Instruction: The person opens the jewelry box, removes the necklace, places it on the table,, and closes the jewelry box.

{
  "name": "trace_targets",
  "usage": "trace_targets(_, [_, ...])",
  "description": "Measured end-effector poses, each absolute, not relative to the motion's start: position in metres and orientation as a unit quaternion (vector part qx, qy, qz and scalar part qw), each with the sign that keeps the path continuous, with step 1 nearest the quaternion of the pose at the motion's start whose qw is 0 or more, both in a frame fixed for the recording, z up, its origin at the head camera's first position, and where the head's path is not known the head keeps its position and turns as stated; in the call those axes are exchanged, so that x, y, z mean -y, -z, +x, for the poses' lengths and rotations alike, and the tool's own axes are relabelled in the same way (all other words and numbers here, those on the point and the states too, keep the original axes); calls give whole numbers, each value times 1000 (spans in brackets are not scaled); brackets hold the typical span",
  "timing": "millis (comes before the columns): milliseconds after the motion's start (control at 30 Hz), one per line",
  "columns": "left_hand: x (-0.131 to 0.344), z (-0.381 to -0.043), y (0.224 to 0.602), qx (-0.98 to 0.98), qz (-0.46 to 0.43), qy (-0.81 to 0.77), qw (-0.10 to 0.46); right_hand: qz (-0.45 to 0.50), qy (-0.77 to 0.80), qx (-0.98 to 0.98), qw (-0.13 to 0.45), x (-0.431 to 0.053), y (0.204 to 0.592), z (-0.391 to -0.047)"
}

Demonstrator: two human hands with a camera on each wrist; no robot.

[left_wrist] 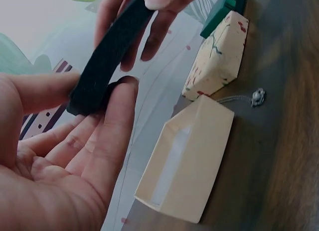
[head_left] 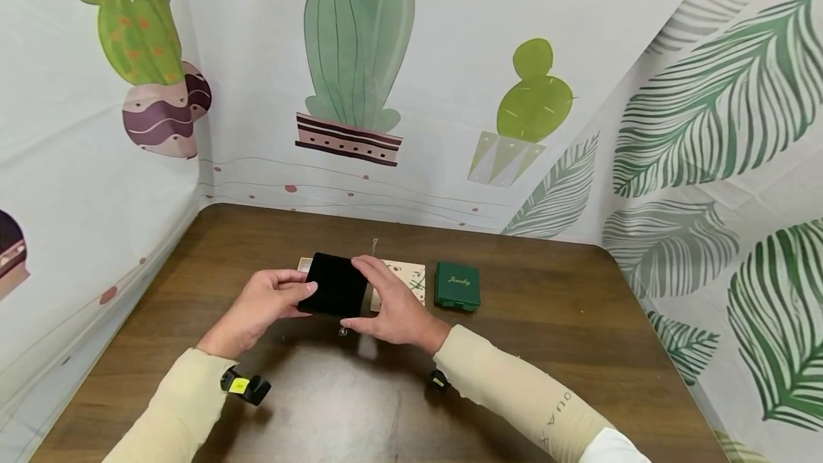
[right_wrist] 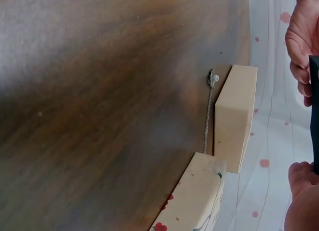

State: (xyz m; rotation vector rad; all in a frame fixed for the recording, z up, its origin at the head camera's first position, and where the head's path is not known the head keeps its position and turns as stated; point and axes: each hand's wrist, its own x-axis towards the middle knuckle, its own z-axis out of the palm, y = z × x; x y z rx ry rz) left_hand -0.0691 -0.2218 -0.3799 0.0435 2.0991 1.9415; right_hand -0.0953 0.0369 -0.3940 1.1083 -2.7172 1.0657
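A flat, square black velvety pad (head_left: 336, 284) is held up over the table between both hands. My left hand (head_left: 270, 300) pinches its left edge, thumb on the upper face and fingers beneath. On the right edge, my right hand (head_left: 405, 311) grips with thumb and fingers at the near and far corners. In the left wrist view the pad shows its thin side. Below it stands an open cream box (left_wrist: 197, 161) with a white inside. Beside that is a cream box part with a floral print (left_wrist: 219, 57). A silver necklace (right_wrist: 213, 80) lies by them, its chain running between the two.
A dark green box (head_left: 457, 284) with gold "Jewelry" lettering sits right of the floral part. The wooden table (head_left: 546, 349) meets cactus-printed and leaf-printed cloth at its back and sides.
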Motion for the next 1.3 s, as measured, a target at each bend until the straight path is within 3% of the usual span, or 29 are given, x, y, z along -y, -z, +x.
trace_targets(367, [238,-76,384,-741,17,-665,88,354,-333,874,6,-43,387,-99])
trace_targets(567, [244,-79,386,-816,18,-575,53,354,-332,874,-3,-48,387,-101])
trace_targets(1300, [253,-104,415,-912,115,-364,153,364,-284,887,-28,-52,388,-103])
